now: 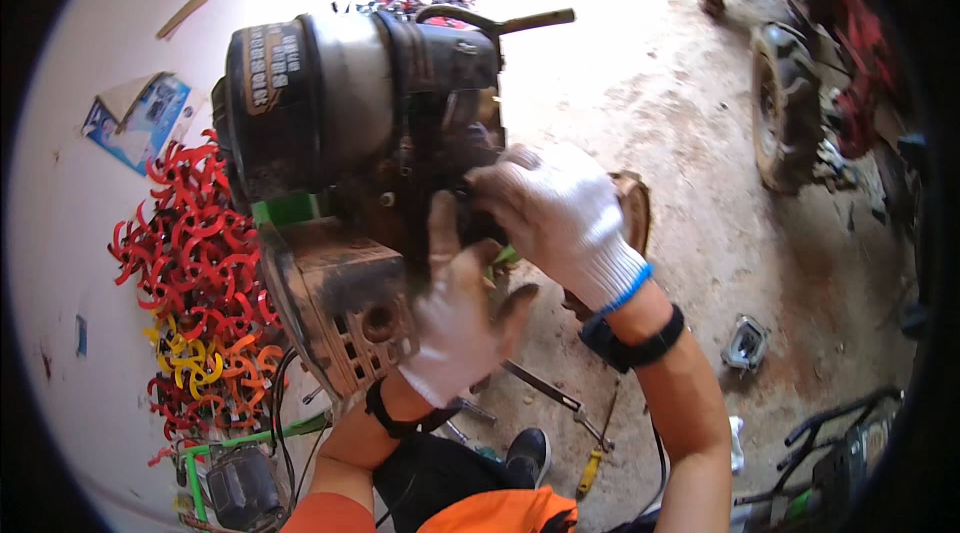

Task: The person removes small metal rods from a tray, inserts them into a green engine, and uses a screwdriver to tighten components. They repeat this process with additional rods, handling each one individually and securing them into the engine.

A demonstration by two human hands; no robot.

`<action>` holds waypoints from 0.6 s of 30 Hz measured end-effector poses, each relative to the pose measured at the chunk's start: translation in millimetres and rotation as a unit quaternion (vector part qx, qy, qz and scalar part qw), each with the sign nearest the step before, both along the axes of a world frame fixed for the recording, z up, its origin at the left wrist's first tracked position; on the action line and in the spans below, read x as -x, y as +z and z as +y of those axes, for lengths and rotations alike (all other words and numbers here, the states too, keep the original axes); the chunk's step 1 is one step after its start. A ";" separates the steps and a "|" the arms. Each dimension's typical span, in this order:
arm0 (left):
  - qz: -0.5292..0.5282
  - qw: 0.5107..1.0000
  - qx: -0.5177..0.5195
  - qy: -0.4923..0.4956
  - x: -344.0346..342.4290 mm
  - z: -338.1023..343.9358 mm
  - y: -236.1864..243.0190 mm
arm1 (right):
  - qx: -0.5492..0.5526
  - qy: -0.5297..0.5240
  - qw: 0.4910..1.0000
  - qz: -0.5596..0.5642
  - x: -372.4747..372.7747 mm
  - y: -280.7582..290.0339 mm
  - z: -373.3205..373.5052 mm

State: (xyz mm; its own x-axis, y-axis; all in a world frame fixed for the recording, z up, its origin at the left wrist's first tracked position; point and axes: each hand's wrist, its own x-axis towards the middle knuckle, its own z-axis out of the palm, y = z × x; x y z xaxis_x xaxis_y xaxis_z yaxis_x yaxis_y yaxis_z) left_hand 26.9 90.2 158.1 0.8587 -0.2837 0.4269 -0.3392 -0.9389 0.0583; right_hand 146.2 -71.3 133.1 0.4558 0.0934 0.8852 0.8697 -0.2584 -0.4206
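A small engine [440, 63] stands in front of me, with a black and grey round canister [350, 93] at its upper left and a rusty slotted metal cover [345, 278] below. My left hand [460, 323], in a white knit glove with dirty fingertips, is at the engine's lower side. Its index finger points up against the dark parts, and the thumb stands apart. My right hand [560, 213], gloved with a blue cuff edge, has its fingers bent together at the engine's middle. Whatever they pinch is hidden in shadow.
Red, yellow and orange curved blades [200, 253] are heaped at the left by a white wall. A yellow-handled screwdriver [590, 473] and a flat metal bar [540, 385] lie near my shoe [528, 455]. A machine with a treaded tyre [785, 108] stands far right; a small metal part [745, 345] lies on the floor.
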 end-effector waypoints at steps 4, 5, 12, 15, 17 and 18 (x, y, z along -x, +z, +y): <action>-0.011 0.998 0.060 0.001 4.1 -11.2 1.8 | 0.015 0.011 0.997 0.075 5.7 3.3 -3.1; -0.012 0.999 0.047 0.004 3.7 -12.6 3.4 | 0.012 0.016 0.996 0.085 7.3 4.7 -4.1; 0.007 0.998 0.064 0.024 5.6 -9.6 -0.2 | -0.005 0.004 0.999 0.047 13.5 -3.1 -6.4; 0.003 0.998 0.056 0.016 2.4 -7.4 -2.7 | 0.002 -0.020 0.999 0.041 14.3 -3.7 -4.9; -0.014 0.999 0.051 0.003 0.1 -6.0 -3.8 | -0.010 -0.026 0.999 0.030 14.4 -0.5 -3.0; -0.035 0.998 0.046 -0.015 -0.8 -4.6 -4.3 | 0.007 -0.041 0.999 0.034 14.8 1.0 -2.1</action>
